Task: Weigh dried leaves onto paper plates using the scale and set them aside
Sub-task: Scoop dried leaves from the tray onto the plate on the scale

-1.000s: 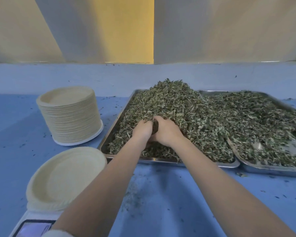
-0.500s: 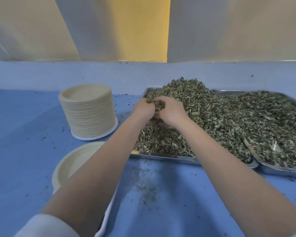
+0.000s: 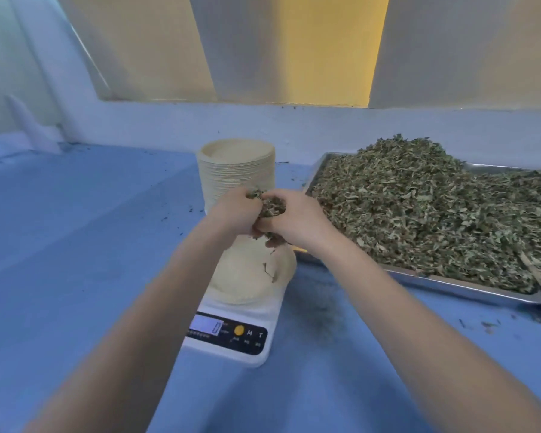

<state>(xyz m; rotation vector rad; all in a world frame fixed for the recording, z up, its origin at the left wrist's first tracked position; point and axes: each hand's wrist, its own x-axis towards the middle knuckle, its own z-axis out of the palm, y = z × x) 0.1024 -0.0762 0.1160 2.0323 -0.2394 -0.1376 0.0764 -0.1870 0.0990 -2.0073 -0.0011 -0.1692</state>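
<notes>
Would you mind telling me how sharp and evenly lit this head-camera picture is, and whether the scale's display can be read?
In the head view the wide lens bends the window sill; light is soft and bluish, without hard shadows. The hands, left and right, cupping leaves look slightly blurred. The scale display is a pale glow, digits unreadable. The tray rim shows mild glare.

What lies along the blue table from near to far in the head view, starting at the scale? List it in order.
White digital scale → single cream paper plate resting on it → the two hands, left hand and right hand, cupping a clump of dried green leaves above the plate → tall stack of cream paper plates.
</notes>
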